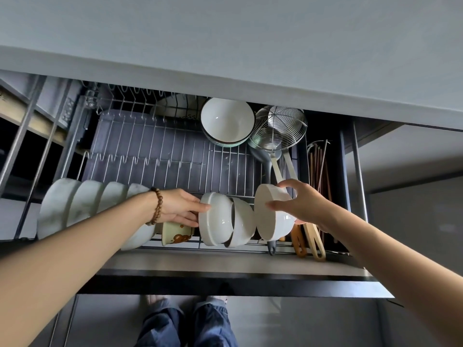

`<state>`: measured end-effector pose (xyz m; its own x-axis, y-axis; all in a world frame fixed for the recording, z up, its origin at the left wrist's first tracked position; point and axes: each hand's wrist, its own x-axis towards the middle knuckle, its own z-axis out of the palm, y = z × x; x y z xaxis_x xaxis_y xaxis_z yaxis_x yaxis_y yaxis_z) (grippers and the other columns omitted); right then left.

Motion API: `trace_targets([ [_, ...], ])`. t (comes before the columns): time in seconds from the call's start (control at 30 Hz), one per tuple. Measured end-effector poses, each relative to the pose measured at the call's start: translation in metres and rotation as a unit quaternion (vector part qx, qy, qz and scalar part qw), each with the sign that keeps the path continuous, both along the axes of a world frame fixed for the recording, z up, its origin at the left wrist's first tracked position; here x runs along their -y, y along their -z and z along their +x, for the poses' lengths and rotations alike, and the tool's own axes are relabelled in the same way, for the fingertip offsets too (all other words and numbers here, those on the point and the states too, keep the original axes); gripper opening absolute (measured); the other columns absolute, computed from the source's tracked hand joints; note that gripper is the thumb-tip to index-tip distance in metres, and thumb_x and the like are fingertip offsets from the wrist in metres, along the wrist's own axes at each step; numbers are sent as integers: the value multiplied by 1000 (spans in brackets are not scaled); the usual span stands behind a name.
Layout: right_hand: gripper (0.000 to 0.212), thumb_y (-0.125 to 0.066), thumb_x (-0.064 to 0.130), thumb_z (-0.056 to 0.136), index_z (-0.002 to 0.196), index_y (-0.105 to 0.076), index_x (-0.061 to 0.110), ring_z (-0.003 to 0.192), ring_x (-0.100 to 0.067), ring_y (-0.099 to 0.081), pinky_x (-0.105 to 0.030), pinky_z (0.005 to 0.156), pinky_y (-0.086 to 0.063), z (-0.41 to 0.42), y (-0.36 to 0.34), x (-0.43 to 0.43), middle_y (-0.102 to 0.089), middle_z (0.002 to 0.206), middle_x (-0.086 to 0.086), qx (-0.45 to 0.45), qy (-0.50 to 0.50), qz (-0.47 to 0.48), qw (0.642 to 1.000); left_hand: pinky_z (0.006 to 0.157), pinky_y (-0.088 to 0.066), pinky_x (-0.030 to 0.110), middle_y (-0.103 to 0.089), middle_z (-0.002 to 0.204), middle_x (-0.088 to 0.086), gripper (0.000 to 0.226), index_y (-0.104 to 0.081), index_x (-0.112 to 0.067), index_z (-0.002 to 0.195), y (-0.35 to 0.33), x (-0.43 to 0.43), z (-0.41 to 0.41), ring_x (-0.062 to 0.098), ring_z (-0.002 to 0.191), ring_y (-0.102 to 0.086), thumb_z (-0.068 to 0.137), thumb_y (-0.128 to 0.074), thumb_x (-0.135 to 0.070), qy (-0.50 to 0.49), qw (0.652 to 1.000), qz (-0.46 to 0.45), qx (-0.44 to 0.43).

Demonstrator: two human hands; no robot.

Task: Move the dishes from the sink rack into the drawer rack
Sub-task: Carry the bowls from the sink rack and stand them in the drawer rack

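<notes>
The pulled-out drawer rack (175, 156) is a wire grid over a dark tray. Along its front edge stand several white bowls on their sides (75, 204). My left hand (179, 209) rests its fingers against the rim of a white bowl (215, 221), which leans on a second white bowl (244, 221). My right hand (298, 204) grips another white bowl (270, 216) by its rim, tilted, just right of those two. A small cream cup with an orange pattern (175, 235) lies under my left hand.
At the back of the rack sit a large white bowl with a green outside (226, 122), a wire skimmer (279, 127) and ladles. Chopsticks (319, 166) and wooden tongs (313, 241) fill the right compartment. The grey countertop edge (250, 78) overhangs the drawer.
</notes>
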<state>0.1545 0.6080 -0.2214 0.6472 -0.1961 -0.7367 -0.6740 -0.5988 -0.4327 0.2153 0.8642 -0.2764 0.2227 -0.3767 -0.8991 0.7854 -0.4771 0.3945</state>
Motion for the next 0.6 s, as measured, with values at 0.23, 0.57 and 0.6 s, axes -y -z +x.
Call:
trace_targets([
  [0.23, 66, -75, 30, 78, 136, -44, 25, 101, -25, -50, -25, 60, -50, -1, -3, -1, -44, 121, -5, -8, 15, 19, 1000, 64, -59, 23, -69, 99, 8, 25, -61, -5, 107, -13, -11, 11, 16, 85, -67, 84, -64, -12, -39, 999, -7, 23],
  [0.57, 66, -75, 28, 78, 137, -43, 24, 99, -23, -50, -29, 66, -53, 1, -6, -2, -44, 116, -4, -10, 33, 24, 999, 61, -58, 21, -73, 85, 2, 15, -64, -7, 98, -3, -20, 9, 10, 67, -71, 83, -65, -12, -16, 999, 2, 41],
  [0.6, 67, -75, 28, 78, 137, -43, 23, 99, -24, -51, -30, 66, -53, 1, -6, -3, -44, 116, -4, -9, 33, 24, 999, 62, -58, 21, -72, 88, 3, 16, -64, -7, 99, -3, -18, 7, 9, 68, -71, 84, -64, -12, -8, 999, -1, 44],
])
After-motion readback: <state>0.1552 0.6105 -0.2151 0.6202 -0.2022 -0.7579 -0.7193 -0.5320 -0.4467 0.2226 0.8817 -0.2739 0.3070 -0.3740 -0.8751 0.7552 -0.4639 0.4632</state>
